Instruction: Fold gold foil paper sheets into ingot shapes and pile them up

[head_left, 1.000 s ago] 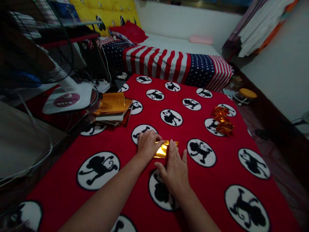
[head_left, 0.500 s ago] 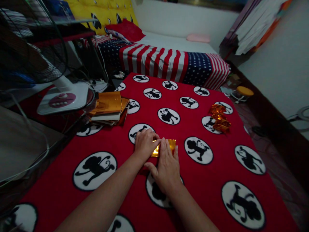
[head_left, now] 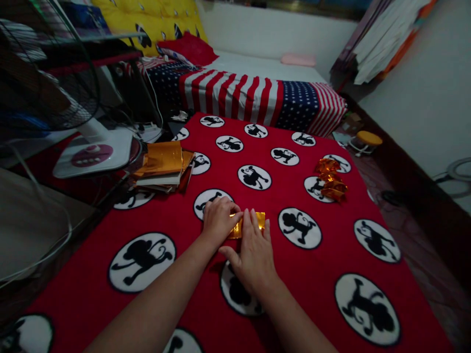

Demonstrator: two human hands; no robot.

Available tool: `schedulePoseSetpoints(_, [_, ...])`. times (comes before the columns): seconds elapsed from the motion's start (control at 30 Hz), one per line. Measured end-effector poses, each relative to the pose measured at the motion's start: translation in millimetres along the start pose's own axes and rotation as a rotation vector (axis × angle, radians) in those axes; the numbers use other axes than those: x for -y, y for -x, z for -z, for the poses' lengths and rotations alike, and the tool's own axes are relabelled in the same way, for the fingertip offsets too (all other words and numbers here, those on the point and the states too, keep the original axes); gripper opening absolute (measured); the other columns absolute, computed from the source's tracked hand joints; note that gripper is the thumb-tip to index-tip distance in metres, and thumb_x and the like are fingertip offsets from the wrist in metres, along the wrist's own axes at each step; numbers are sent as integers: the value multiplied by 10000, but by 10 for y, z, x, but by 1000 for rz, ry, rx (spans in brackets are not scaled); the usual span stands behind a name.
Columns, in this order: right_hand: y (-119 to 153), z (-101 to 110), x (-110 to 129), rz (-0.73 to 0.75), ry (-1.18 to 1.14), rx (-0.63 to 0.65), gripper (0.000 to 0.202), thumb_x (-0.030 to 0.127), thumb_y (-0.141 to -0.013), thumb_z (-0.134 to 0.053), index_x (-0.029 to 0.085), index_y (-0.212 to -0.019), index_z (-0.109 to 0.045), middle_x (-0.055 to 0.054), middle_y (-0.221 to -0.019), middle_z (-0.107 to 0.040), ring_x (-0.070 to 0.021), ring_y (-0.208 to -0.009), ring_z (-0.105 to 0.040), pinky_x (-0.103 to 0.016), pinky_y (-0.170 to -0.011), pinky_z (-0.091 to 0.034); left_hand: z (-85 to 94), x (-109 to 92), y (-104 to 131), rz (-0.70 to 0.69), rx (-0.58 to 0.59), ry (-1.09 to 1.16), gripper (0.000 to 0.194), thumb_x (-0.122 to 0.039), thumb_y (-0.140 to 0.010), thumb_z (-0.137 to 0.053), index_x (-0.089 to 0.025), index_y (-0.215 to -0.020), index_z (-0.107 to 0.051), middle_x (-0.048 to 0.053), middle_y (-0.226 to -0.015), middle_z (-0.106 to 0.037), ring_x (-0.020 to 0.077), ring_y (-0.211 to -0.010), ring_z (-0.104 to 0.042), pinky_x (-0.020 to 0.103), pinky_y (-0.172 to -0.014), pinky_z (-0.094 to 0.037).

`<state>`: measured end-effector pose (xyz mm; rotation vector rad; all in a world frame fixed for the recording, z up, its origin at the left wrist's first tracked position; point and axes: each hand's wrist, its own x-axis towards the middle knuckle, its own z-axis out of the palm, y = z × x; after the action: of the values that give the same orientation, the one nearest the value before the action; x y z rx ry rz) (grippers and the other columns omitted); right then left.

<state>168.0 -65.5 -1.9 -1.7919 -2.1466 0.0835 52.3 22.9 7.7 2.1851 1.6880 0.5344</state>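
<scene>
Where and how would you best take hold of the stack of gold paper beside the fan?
I would grip the stack by its front edge, thumb on top and fingers beneath, coming from the near right with the left hand. It lies low and flat, the fan's base crowds its far left, and its loose, uneven sheets probably need one firm pinch.

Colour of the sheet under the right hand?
The sheet under the right hand is shiny gold, best seen in the head view.
</scene>
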Motion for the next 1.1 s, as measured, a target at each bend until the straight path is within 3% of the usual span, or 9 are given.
schedulePoseSetpoints(0.13, [68,-43,-179,-56,18,2,860,639,-882,-409,59,-1491,-231,-195,-1477,-398,-317,-1422,-254,-573,-1129,-157,8,2,2,-3,-2,10,207,-415,-834,-622,-247,-759,-719,30,-885,-667,213,-945,-557,348,-804,-355])
schedulePoseSetpoints(0.23, [52,25,-445,-171,43,-56,687,511,-933,-395,84,-1462,-301,-181,-1432,-464,-323,-1393,-306,-601,-1108,-161,2,10,-3,-12,-6,8,199,-421,-826,-633,-256,-742,-709,17,-868,-659,210,-930,-559,347,-790,-348])
schedulePoseSetpoints(0.33, [-87,116,-598,-269,-10,-158,533,416,-926,-445,103,-1357,-441,-170,-1297,-582,-294,-1239,-488,-567,-1095,-210,-13,23,-4,-23,-12,3,211,-425,-842,-614,-245,-755,-680,15,-865,-656,208,-924,-560,344,-779,-337])
schedulePoseSetpoints(0.37, [-152,138,-615,-285,-52,-176,549,410,-900,-492,97,-1349,-444,-162,-1227,-619,-282,-1160,-536,-521,-1061,-290,-19,29,-3,-22,-17,6,207,-424,-846,-609,-238,-776,-668,17,-872,-657,207,-926,-561,342,-780,-335])
schedulePoseSetpoints(0.47, [-352,176,-609,-261,-222,-106,529,351,-840,-570,126,-1310,-483,-107,-1078,-655,-217,-975,-597,-352,-875,-444,-34,45,5,-23,-45,19,186,-411,-838,-625,-229,-874,-633,23,-937,-654,201,-948,-567,333,-791,-342])
schedulePoseSetpoints(0.67, [-546,244,-603,-328,-231,112,235,307,-737,-660,206,-949,-662,-11,-863,-664,-157,-770,-590,-256,-660,-390,-53,73,7,-23,-57,29,270,-395,-798,-678,-241,-1010,-612,32,-996,-641,206,-985,-576,322,-804,-361])
schedulePoseSetpoints(0.8, [-519,245,-651,-314,-288,132,79,286,-714,-665,208,-710,-653,6,-737,-652,-139,-674,-569,-245,-597,-345,-56,83,-4,-50,-75,53,316,-383,-745,-734,-243,-1008,-629,26,-974,-655,210,-973,-583,322,-799,-366])
schedulePoseSetpoints(1.0, [-435,153,-733,-376,-826,110,175,344,-718,-678,195,-702,-590,14,-628,-607,-129,-554,-533,-231,-520,-365,-66,117,-29,-61,-99,284,435,-378,-646,-808,-258,-1039,-667,9,-938,-716,208,-907,-621,326,-825,-402])
schedulePoseSetpoints(1.1, [-421,158,-704,-373,-1028,86,200,341,-707,-709,193,-707,-575,24,-619,-569,-119,-540,-509,-225,-504,-374,-82,143,-45,-63,-36,477,317,-348,-632,-811,-214,-902,-711,10,-838,-721,172,-766,-630,278,-727,-437])
